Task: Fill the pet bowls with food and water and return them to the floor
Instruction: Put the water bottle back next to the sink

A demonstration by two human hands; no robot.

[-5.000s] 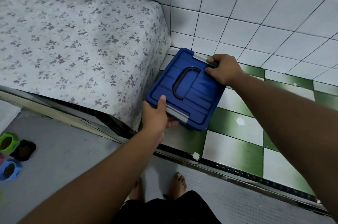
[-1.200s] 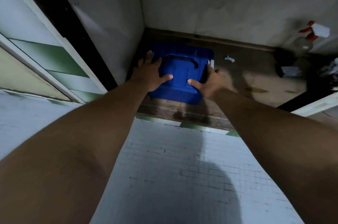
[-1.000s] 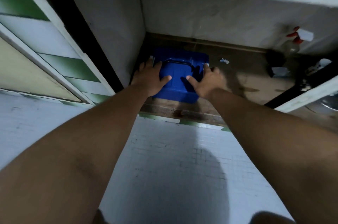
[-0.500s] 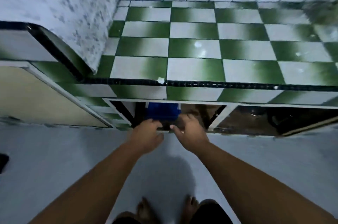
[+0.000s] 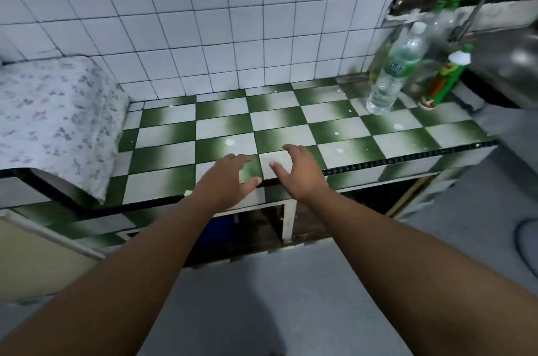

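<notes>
Where the counter (image 5: 334, 122) ends, left hand (image 5: 230, 181) and right hand (image 5: 300, 175) hover.

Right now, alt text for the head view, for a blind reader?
The left hand and right hand hover open and empty over the front edge of a green-and-white checkered counter; a water bottle stands at its far right.

I can read no text from here: the green label on the water bottle (image 5: 393, 73) and the print on the green bottle (image 5: 445, 79) are too blurred.
</notes>
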